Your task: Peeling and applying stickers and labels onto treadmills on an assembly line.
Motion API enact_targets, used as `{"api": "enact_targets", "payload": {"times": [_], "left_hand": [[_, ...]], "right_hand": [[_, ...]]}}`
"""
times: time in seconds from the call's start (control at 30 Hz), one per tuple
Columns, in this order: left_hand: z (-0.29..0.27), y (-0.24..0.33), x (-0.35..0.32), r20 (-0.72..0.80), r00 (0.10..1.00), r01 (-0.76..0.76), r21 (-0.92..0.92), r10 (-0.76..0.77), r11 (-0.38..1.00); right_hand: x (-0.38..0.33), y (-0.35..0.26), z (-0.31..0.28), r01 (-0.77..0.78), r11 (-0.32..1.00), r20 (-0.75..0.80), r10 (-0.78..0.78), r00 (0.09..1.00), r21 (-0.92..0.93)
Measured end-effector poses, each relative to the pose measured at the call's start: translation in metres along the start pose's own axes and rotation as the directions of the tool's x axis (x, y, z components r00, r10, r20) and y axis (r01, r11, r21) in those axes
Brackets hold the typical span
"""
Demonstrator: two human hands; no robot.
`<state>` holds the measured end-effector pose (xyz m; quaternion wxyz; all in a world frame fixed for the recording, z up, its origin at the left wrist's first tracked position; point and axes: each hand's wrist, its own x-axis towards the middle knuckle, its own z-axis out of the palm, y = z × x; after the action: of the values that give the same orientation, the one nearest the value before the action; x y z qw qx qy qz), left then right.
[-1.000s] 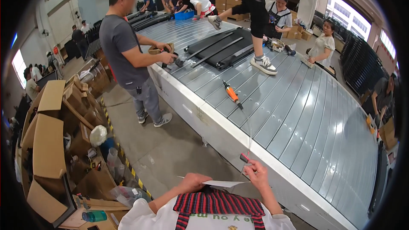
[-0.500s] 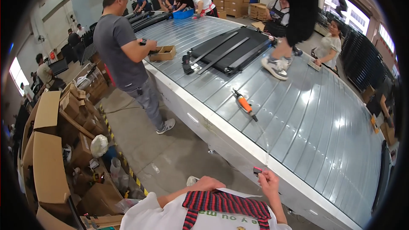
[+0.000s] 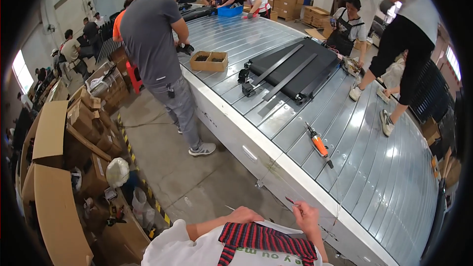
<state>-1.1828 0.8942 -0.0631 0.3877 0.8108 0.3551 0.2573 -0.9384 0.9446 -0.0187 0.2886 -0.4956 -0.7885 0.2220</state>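
My right hand (image 3: 306, 216) is raised at the near edge of the long metal-topped table, its fingers pinching a small, thin red-and-dark piece (image 3: 289, 200) whose kind I cannot make out. Against the top of my red-and-black striped apron (image 3: 266, 240) rests my left hand (image 3: 246, 215); its fingers are mostly hidden. A thin pale tip (image 3: 230, 208) shows beside that hand, too small to name. Nearest on the tabletop lies an orange-and-black power screwdriver (image 3: 319, 145), with a thin clear line trailing from it toward the near edge.
A black framed panel (image 3: 295, 69) with two metal strips lies on the slatted metal table (image 3: 364, 182). Beside it sits a divided cardboard box (image 3: 209, 62). A person in grey (image 3: 152, 39) stands at the left edge; another stands on the table. Open cartons (image 3: 56, 207) line the left.
My view has shifted, so the table things appear farther right. The person on the table has stepped away from the panel. The person in grey has turned away, hands lower. My right hand still pinches the piece.
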Motion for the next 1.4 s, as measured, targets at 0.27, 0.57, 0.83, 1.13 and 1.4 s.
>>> {"api": "enact_targets", "payload": {"times": [0.27,0.57,0.83,1.13,1.4], "left_hand": [[-0.012,-0.009,-0.001,-0.034,0.999,0.017,0.002,-0.016,1.000],[0.040,-0.001,-0.004,-0.046,0.997,0.064,0.245,-0.055,0.967],[0.079,0.024,-0.025,-0.278,0.952,0.151,0.076,-0.125,0.986],[0.098,0.047,-0.033,-0.361,0.904,0.283,0.102,-0.230,0.954],[0.104,0.050,-0.032,-0.425,0.883,0.292,0.161,-0.201,0.943]], "right_hand": [[0.020,-0.006,0.009,0.004,0.999,0.080,-0.007,0.997,0.033],[-0.025,0.018,0.001,0.031,0.998,0.185,-0.021,0.983,-0.053],[-0.012,0.027,-0.002,0.078,0.992,0.304,-0.104,0.947,0.096],[-0.006,0.033,0.009,0.199,0.972,0.450,-0.233,0.862,0.121],[-0.011,0.034,0.014,0.041,0.990,0.523,-0.105,0.846,0.131]]}}
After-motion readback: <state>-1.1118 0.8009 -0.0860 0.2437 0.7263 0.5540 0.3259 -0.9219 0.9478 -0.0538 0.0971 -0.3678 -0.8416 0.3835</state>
